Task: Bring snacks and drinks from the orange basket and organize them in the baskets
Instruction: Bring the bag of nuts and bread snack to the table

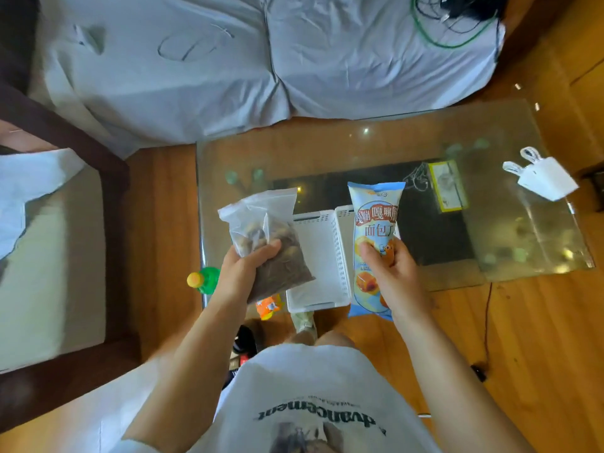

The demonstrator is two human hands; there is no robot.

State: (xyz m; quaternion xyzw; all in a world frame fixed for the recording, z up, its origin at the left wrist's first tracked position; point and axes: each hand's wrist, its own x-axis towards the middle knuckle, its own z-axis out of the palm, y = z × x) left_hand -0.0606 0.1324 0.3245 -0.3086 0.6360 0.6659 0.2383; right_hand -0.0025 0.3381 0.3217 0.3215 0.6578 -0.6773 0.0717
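My left hand (243, 269) grips a clear zip bag of brown snacks (264, 237), held up over the near left corner of the glass table (359, 148). My right hand (392, 273) grips a long light-blue snack packet (376, 223) with red and dark print, held upright. Between and below the two packs, a white slotted basket (322, 256) sits on the table's near edge; a second white basket (344, 223) shows just behind the blue packet. A green bottle with a yellow cap (204, 279) and an orange packet (268, 305) lie lower, beside my left wrist.
A white paper bag (544, 178) stands at the table's far right. A yellow-framed card (446, 186) lies under the glass. A grey-sheeted sofa (228, 60) runs along the back, with cables (457, 18) on it. A dark wooden seat (49, 256) is at left. Wooden floor (539, 338) lies to the right.
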